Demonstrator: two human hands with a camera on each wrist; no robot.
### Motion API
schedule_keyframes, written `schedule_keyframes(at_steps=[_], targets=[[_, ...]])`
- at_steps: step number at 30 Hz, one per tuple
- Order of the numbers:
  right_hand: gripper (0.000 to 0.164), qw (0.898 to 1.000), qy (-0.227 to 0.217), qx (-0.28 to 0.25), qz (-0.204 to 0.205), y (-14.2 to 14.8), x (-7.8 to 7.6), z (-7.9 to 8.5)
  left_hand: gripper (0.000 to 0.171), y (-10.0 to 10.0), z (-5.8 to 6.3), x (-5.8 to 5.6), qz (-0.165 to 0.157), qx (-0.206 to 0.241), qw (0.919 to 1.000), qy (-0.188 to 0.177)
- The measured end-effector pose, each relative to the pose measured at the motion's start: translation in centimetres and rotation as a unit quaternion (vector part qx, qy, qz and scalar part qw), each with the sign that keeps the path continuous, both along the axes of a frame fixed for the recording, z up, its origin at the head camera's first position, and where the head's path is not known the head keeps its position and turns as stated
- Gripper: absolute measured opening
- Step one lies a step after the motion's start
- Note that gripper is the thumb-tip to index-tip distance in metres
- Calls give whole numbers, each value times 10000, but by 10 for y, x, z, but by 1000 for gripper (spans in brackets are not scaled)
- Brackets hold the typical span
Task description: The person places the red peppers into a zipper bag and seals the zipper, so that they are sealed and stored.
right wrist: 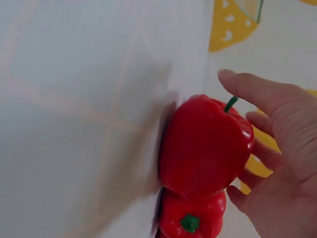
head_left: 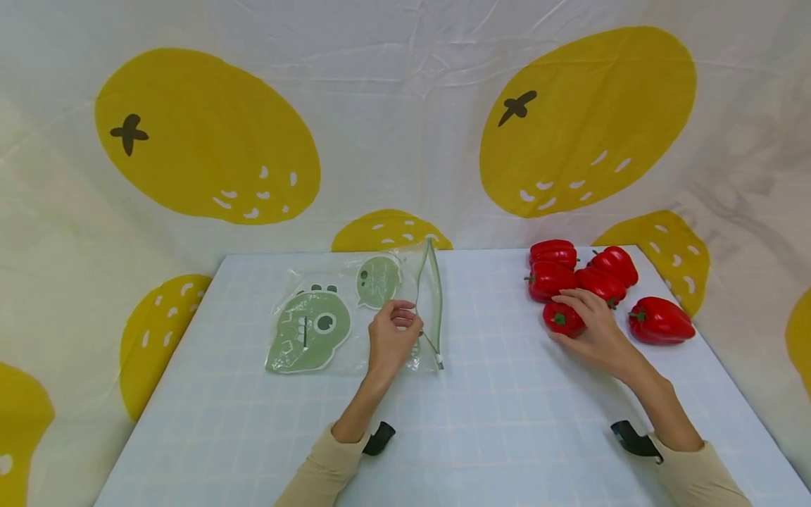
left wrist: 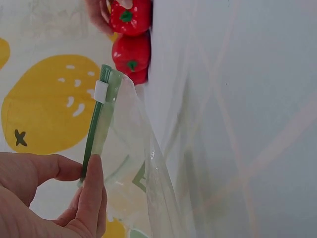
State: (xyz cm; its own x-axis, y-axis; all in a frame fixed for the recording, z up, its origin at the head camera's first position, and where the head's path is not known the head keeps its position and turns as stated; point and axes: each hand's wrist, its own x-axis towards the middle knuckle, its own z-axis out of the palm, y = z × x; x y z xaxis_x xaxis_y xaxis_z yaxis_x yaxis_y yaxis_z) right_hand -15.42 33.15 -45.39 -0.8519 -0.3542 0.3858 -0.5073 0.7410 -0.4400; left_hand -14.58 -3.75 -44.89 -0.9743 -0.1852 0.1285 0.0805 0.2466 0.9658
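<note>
A white backdrop point(head_left: 405, 162) printed with large yellow fruits is rising behind the clear slider bag. A pale blue checked tabletop point(head_left: 494, 429) is spreading beneath the clear slider bag point(head_left: 310, 324), which is lying with its green-rimmed mouth facing right and showing a green one-eyed monster print. Beige sleeves point(head_left: 326, 465) are reaching in from the person's side of the bag.

The right hand point(head_left: 598, 338) is hovering well to the right of the bag, its fingers curving loosely over the front red bell pepper; in the right wrist view its thumb is standing clear of the pepper, and whether the fingertips are touching cannot be told. The left hand point(head_left: 394, 336) is working at the bag's mouth, its thumb and forefinger pinching the green rim point(left wrist: 92, 136).

A lone red bell pepper point(head_left: 662, 322) is lying farthest to the bag's right. The front red bell pepper point(head_left: 562, 322) is resting closer to the bag, its green stem showing. Four other red bell peppers point(head_left: 548, 282) are clustering just behind it, also right of the bag. Black wrist mounts point(head_left: 379, 439) are jutting from both cuffs, nearer the person than the bag. A white slider point(left wrist: 101, 92) is sitting near one end of the bag's rim.
</note>
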Motion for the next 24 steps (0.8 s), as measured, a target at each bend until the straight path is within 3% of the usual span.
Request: schedule_keyframes(at_steps=[13, 24], targets=[[87, 9948, -587, 619, 564, 19, 2, 18, 19, 1, 0, 0, -11, -46, 9999, -94], [80, 9916, -1097, 674, 140, 17, 1, 32, 20, 1, 0, -1, 2, -76, 9998, -164]])
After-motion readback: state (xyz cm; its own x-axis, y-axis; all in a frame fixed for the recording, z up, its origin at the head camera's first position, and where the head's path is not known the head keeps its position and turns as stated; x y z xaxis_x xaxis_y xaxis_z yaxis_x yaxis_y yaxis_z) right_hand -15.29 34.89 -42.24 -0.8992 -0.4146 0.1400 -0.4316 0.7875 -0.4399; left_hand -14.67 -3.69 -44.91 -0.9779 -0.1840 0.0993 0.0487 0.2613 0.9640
